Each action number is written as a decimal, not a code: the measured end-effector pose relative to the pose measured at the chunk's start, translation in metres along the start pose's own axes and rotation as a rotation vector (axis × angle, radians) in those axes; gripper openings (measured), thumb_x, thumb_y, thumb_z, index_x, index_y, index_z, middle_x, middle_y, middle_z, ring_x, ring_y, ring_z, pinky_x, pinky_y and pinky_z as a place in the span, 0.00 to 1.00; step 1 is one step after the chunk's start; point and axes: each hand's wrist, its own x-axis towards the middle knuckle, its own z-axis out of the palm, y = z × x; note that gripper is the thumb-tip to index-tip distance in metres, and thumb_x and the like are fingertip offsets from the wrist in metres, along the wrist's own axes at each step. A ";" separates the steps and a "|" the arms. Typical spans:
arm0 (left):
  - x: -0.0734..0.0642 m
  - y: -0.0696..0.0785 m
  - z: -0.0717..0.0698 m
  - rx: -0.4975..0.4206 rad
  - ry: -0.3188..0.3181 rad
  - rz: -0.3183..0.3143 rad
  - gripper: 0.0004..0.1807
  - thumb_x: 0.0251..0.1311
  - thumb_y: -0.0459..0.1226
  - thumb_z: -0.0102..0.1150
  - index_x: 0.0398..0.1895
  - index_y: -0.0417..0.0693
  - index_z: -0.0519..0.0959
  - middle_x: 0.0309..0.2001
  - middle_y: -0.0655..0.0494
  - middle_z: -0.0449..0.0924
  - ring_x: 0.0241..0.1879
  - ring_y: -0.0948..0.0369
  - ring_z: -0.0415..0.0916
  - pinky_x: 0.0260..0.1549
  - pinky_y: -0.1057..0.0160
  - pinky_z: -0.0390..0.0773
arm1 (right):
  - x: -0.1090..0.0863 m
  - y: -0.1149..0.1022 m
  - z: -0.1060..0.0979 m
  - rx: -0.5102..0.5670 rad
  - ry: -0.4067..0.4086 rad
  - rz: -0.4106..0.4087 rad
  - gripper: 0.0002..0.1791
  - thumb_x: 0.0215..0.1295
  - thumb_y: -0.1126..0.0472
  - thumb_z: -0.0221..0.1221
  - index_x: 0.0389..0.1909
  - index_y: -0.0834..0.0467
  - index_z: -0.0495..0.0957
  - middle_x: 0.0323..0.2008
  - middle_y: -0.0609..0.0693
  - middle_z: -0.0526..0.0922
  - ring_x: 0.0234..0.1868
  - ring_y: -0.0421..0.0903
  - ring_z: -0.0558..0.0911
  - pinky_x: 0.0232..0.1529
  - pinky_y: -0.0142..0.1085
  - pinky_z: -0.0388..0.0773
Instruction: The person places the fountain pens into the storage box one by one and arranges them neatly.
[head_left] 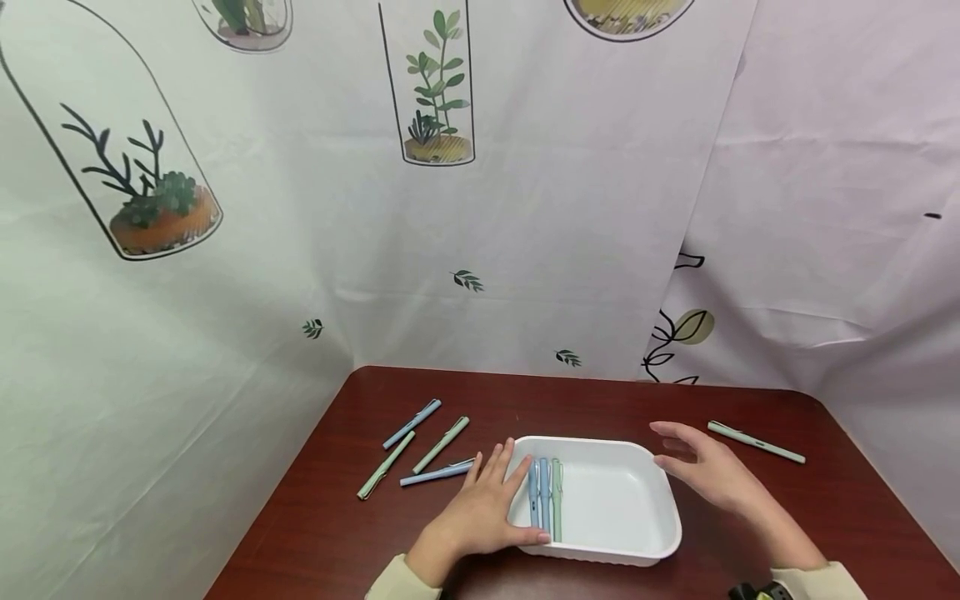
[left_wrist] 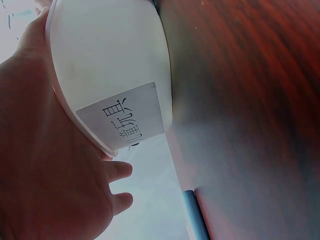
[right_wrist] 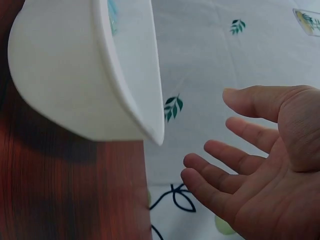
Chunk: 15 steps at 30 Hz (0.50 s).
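Note:
A white plastic tray [head_left: 615, 500] sits on the table, with two blue pens [head_left: 544, 492] and one green pen [head_left: 557, 500] side by side along its left end. My left hand [head_left: 483, 504] rests over the tray's left rim, fingers spread, thumb along the near edge. From the left wrist, the palm [left_wrist: 50, 165] lies against the rim, and a label with characters [left_wrist: 125, 117] shows on the tray's side wall. Off the tray's right end, my right hand [head_left: 708, 467] hovers with its fingers extended, holding nothing. The right wrist view shows that hand [right_wrist: 260, 165] apart from the tray [right_wrist: 60, 75].
Left of the tray lie a far blue pen [head_left: 412, 423], a green pen [head_left: 441, 445], another green pen [head_left: 386, 465] and a blue pen [head_left: 438, 473] near my left fingers. One pale green pen [head_left: 756, 442] lies at the right. Printed cloth [head_left: 525, 250] hangs behind the table [head_left: 600, 385].

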 end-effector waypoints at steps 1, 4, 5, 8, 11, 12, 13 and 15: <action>0.000 0.000 0.000 -0.002 0.000 -0.001 0.60 0.52 0.76 0.54 0.82 0.55 0.54 0.82 0.43 0.42 0.80 0.45 0.44 0.74 0.37 0.47 | 0.000 0.002 -0.001 -0.004 0.008 -0.003 0.29 0.66 0.57 0.67 0.66 0.62 0.74 0.62 0.64 0.78 0.59 0.62 0.81 0.46 0.32 0.80; 0.000 0.000 0.001 -0.003 0.001 -0.003 0.59 0.52 0.76 0.55 0.81 0.55 0.54 0.82 0.43 0.42 0.80 0.45 0.44 0.74 0.37 0.47 | 0.000 0.008 -0.005 -0.018 0.024 -0.012 0.30 0.66 0.57 0.67 0.66 0.63 0.74 0.62 0.64 0.79 0.59 0.62 0.81 0.48 0.33 0.81; 0.000 0.001 0.001 -0.002 0.002 -0.003 0.59 0.52 0.76 0.56 0.81 0.55 0.54 0.82 0.43 0.42 0.80 0.46 0.44 0.74 0.37 0.47 | 0.000 0.010 -0.006 -0.028 0.028 -0.014 0.30 0.66 0.56 0.67 0.66 0.63 0.74 0.61 0.64 0.79 0.59 0.62 0.81 0.48 0.35 0.81; 0.000 0.000 0.001 0.002 0.005 -0.004 0.59 0.52 0.76 0.55 0.81 0.56 0.54 0.82 0.44 0.42 0.80 0.46 0.44 0.74 0.37 0.47 | -0.001 0.015 -0.011 -0.077 0.050 -0.020 0.30 0.66 0.55 0.67 0.66 0.62 0.74 0.61 0.63 0.79 0.60 0.63 0.80 0.51 0.44 0.80; 0.000 0.000 0.001 0.003 0.006 -0.002 0.59 0.52 0.76 0.55 0.81 0.55 0.54 0.82 0.44 0.42 0.80 0.46 0.44 0.74 0.37 0.48 | -0.001 0.021 -0.016 -0.120 0.075 -0.026 0.30 0.66 0.54 0.67 0.65 0.61 0.75 0.61 0.64 0.79 0.61 0.65 0.78 0.54 0.56 0.77; 0.000 0.000 0.002 0.002 0.007 -0.001 0.59 0.52 0.76 0.55 0.81 0.55 0.54 0.82 0.44 0.42 0.80 0.45 0.44 0.74 0.37 0.48 | -0.001 0.023 -0.017 -0.129 0.082 -0.027 0.30 0.66 0.54 0.67 0.65 0.61 0.75 0.61 0.65 0.78 0.61 0.66 0.77 0.54 0.58 0.75; 0.000 0.000 0.002 0.002 0.007 -0.001 0.59 0.52 0.76 0.55 0.81 0.55 0.54 0.82 0.44 0.42 0.80 0.45 0.44 0.74 0.37 0.48 | -0.001 0.025 -0.019 -0.131 0.084 -0.027 0.30 0.66 0.54 0.67 0.65 0.62 0.74 0.61 0.65 0.78 0.62 0.67 0.76 0.55 0.61 0.74; 0.000 0.000 0.002 0.002 0.007 -0.001 0.59 0.52 0.76 0.55 0.82 0.55 0.54 0.82 0.44 0.42 0.80 0.45 0.44 0.74 0.37 0.48 | -0.001 0.029 -0.022 -0.132 0.088 -0.025 0.30 0.66 0.55 0.67 0.65 0.63 0.74 0.62 0.67 0.76 0.62 0.69 0.74 0.55 0.63 0.73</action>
